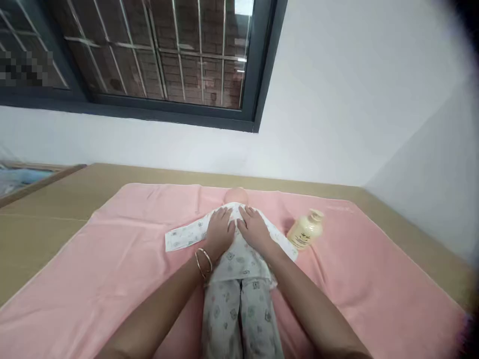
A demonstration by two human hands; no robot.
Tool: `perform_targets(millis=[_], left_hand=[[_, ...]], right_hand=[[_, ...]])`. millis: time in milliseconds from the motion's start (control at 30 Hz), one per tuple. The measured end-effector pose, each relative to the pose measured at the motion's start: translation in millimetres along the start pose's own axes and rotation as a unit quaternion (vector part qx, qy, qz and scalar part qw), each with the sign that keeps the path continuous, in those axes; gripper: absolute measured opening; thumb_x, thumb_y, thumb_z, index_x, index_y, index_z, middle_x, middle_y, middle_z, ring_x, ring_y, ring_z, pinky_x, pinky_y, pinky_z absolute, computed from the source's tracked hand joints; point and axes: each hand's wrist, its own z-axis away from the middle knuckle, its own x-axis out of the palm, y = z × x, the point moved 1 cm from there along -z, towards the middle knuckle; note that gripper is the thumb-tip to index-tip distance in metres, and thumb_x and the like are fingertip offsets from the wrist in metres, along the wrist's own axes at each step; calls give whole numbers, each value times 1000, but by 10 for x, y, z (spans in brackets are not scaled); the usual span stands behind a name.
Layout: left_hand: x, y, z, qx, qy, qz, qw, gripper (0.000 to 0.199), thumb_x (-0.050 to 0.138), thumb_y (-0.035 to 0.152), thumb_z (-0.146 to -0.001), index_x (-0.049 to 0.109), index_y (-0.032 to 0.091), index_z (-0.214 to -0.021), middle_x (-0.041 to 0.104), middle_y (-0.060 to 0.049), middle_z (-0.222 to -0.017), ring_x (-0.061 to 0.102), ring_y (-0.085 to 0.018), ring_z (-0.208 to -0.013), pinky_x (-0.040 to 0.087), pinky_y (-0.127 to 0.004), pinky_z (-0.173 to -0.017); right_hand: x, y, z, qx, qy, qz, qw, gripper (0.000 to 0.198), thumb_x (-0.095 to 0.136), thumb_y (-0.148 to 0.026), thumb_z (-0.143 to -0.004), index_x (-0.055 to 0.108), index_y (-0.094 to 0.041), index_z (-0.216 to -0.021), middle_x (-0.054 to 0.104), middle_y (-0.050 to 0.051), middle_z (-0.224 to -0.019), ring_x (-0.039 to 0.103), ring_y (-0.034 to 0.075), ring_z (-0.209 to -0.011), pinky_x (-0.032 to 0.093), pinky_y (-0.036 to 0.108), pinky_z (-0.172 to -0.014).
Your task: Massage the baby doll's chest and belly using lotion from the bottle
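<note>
A baby doll (236, 195) lies on its back on a pink blanket (123, 264), its head pointing away from me. It wears a white printed top (239, 262) with long sleeves spread to both sides, and matching trousers (258, 314) reach toward me. My left hand (220, 232) lies flat on the left side of the doll's upper chest, fingers stretched out. On the right side of the chest rests my right hand (256, 230), also flat and open. The doll's face cannot be made out. Bangles (203, 264) circle my left wrist.
A pale yellow bottle (306, 229) stands tilted on the blanket, close to the doll's right-hand sleeve. Around the blanket shows a tan surface (48, 224). Behind it rise a white wall (318, 124) and a dark-framed window (258, 89) with bars.
</note>
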Motion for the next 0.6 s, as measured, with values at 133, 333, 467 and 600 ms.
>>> perform_targets(millis=[133, 333, 467, 600], left_hand=[[-16, 29, -7, -2, 6, 1, 1000, 29, 46, 18, -87, 60, 14, -112, 64, -13, -116, 56, -26, -111, 46, -46, -99], [-128, 126, -10, -27, 15, -1, 1000, 18, 51, 21, -85, 65, 16, -95, 68, -11, -101, 59, -25, -98, 50, -43, -90], [-140, 152, -27, -49, 12, -1, 999, 21, 51, 20, -84, 64, 16, -100, 66, -11, -104, 58, -26, -98, 49, -44, -89], [-87, 123, -36, -47, 6, 0, 999, 30, 50, 19, -84, 60, 12, -111, 63, -14, -112, 56, -28, -106, 46, -47, -94]], right_hand=[[-61, -78, 18, -11, 2, 7, 1000, 42, 40, -26, -100, 43, -16, -141, 44, 13, -139, 37, 24, -131, 27, 38, -109], [-181, -280, 162, 32, 11, 18, 999, 40, 36, -25, -100, 49, -8, -134, 50, 19, -130, 44, 28, -124, 32, 40, -105], [-210, -217, 140, 44, 2, 6, 999, 42, 39, -29, -99, 51, -8, -133, 50, 17, -133, 42, 27, -126, 32, 38, -106], [-147, -66, 49, 37, -11, -7, 999, 48, 43, -32, -97, 43, -11, -140, 41, 14, -142, 34, 26, -133, 27, 39, -110]])
